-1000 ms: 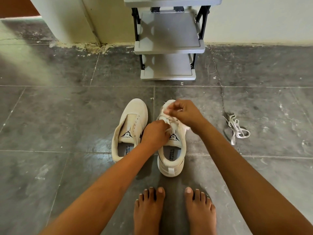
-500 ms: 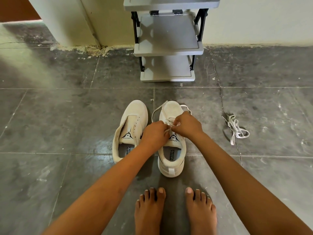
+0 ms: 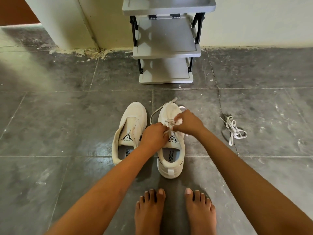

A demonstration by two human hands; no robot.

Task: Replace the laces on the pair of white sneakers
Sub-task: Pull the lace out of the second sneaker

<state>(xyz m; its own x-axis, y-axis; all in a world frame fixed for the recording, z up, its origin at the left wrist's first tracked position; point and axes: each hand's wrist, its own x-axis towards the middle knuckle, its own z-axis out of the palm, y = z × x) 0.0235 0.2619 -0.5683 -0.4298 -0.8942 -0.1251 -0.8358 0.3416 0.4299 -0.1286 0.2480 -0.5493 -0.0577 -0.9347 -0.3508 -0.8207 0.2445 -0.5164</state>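
Two white sneakers stand side by side on the grey tiled floor, toes pointing away from me. The left sneaker (image 3: 130, 122) has bare eyelets and no lace. The right sneaker (image 3: 170, 150) carries a white lace (image 3: 155, 111) that loops out past its toe. My left hand (image 3: 155, 135) pinches the lace over the tongue. My right hand (image 3: 188, 123) pinches the same lace just to the right, over the eyelets. A loose white lace (image 3: 234, 129) lies bundled on the floor to the right.
A grey plastic shoe rack (image 3: 166, 51) with black posts stands against the cream wall straight ahead. My bare feet (image 3: 174, 211) are planted just behind the sneakers. Grey floor tiles stretch out on both sides.
My right hand dropped from the toe area to the eyelets, then shifted slightly up and right, drawing the lace. A lace loop now lies out by the toe. My left hand stayed put.
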